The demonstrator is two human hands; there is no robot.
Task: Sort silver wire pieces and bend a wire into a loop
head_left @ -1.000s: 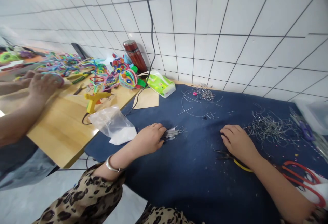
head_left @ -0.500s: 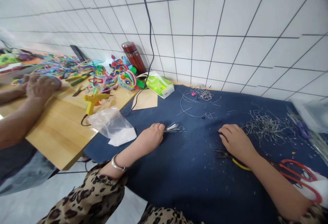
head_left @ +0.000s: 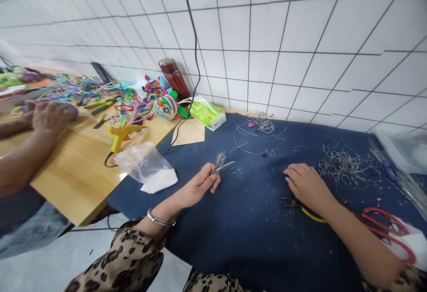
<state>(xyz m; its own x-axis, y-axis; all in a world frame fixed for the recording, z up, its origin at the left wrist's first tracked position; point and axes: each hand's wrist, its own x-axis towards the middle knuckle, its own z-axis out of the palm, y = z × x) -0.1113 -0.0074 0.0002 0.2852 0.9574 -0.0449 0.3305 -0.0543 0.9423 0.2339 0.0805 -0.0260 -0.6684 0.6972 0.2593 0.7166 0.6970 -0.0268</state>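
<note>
My left hand (head_left: 200, 183) is closed around a bundle of short thin metal wires (head_left: 220, 163), whose ends fan out above the fingers. A few loose bent wires (head_left: 236, 168) lie on the dark blue cloth (head_left: 233, 221) just right of it. My right hand (head_left: 305, 185) rests palm down on the cloth, fingers stretched out and nothing visible in them. Pliers with a yellow handle (head_left: 312, 214) lie partly hidden under my right forearm, jaws toward the left. To the right of that hand is a tangled heap of wire (head_left: 347, 165).
Red-handled scissors (head_left: 388, 229) lie at right, near a purple-handled tool (head_left: 388, 167). Another wire tangle (head_left: 265, 125) is by the wall. At left are a plastic bag (head_left: 143, 165), a yellow glue gun (head_left: 120, 136), a flask (head_left: 175, 78) and another person's hands (head_left: 50, 114).
My left hand has turned and lifted the wire bundle, so the wires point upward instead of lying toward the right. A few wires stay on the cloth. My right hand has barely moved.
</note>
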